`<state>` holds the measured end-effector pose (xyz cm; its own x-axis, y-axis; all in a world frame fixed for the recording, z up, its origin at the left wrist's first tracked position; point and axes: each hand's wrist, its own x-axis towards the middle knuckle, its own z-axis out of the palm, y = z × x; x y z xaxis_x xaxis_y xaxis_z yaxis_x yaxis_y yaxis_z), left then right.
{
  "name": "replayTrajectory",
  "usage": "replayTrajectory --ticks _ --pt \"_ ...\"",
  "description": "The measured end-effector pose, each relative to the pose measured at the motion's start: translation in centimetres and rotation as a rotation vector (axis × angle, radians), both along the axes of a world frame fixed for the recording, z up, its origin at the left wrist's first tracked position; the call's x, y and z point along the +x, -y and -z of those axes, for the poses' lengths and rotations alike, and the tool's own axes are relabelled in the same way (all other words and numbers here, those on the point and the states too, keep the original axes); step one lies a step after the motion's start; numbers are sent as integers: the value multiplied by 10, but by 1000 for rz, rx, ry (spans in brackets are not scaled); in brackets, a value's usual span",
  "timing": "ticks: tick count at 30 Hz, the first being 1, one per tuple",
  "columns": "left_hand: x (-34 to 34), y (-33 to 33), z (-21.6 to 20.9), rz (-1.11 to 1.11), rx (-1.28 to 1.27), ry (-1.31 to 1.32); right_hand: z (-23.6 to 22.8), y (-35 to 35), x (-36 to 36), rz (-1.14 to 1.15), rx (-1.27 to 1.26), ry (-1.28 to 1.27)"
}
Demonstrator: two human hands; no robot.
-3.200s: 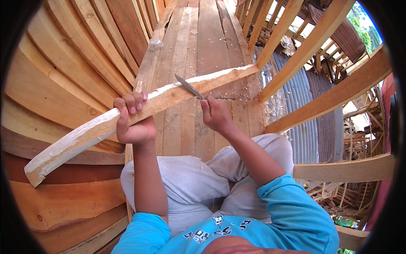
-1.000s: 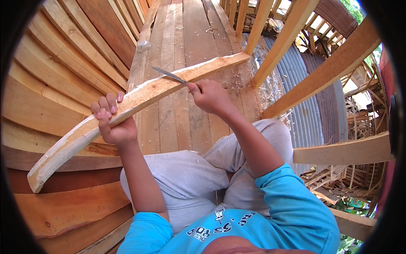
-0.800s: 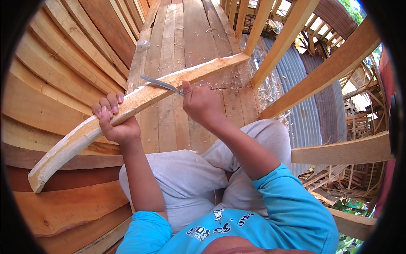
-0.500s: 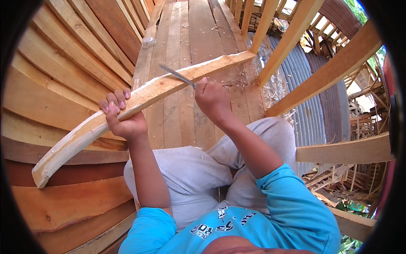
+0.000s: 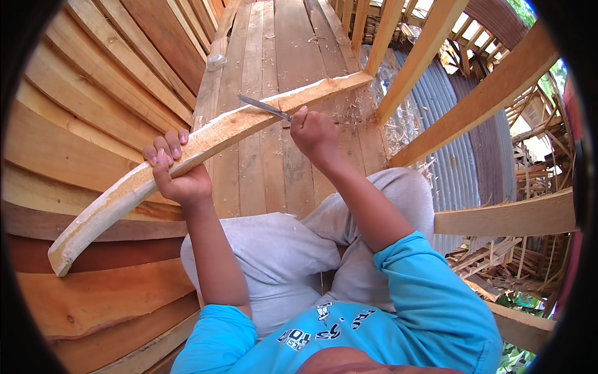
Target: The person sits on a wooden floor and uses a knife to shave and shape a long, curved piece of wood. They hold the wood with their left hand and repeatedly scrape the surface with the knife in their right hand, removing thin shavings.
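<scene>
Plank floor, slatted wall — daylight

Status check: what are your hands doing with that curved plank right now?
Left hand grips curved plank. Right hand holds blade on its upper edge. Shavings lie beyond; nothing blocks the blade.

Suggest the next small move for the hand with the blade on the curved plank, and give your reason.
Probably draw the blade along the curved plank in another shaving stroke: the right hand holds it against the edge, and the left hand steadies the plank.
</scene>
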<state>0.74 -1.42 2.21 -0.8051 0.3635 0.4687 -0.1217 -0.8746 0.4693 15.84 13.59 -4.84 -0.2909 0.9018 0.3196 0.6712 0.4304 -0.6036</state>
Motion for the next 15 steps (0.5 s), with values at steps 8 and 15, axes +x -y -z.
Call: replayTrajectory --ticks 8,15 --pt "2 1 0 6 -2 -6 -19 -3 7 -59 -99 24" --pt "-3 1 1 7 1 -27 -16 -17 7 -136 -62 57"
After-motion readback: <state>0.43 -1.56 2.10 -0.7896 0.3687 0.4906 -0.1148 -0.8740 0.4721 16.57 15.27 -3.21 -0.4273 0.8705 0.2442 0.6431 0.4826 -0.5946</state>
